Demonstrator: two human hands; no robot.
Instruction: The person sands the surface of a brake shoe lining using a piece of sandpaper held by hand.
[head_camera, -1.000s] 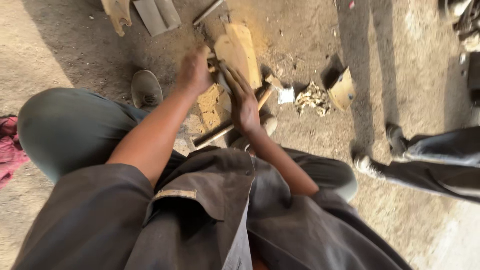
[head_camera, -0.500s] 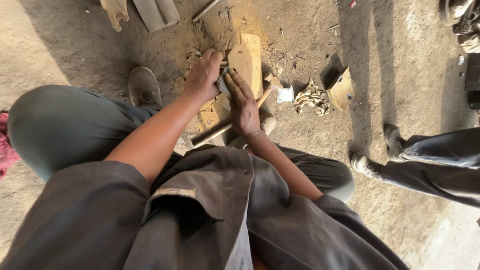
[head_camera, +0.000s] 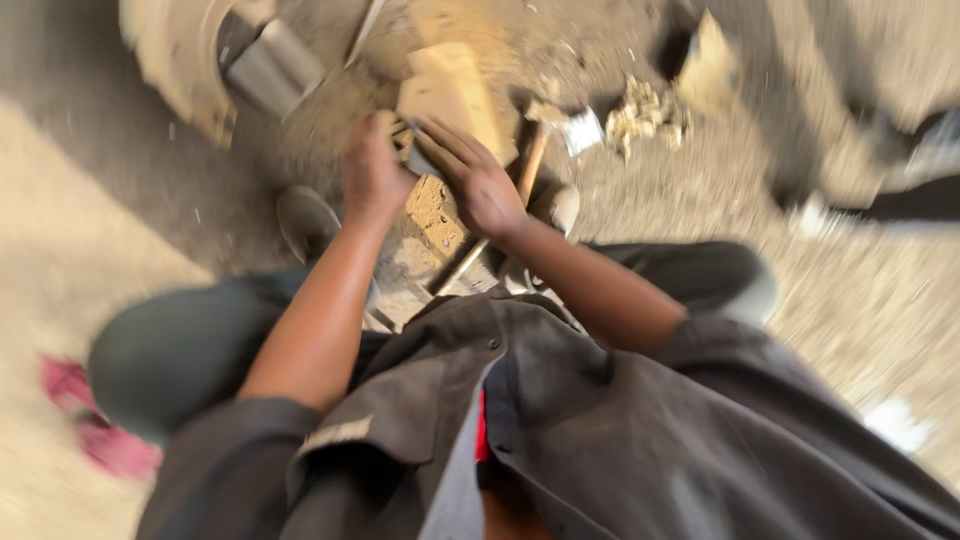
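While both hands (head_camera: 372, 172) (head_camera: 478, 182) grip a small grey piece (head_camera: 418, 160), a hammer (head_camera: 490, 225) and wooden block (head_camera: 455, 95) crowd them.

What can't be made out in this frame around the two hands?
- Head view, small grey piece between left hand and right hand: fingers cover most of it, motion blur hides its kind and each grip.
- Wooden handle: its head lies under the right hand.
- Pale object, top left: cut by the edge, blurred.

No packages, labels, signs or screens show anywhere in this blurred view of the ground.
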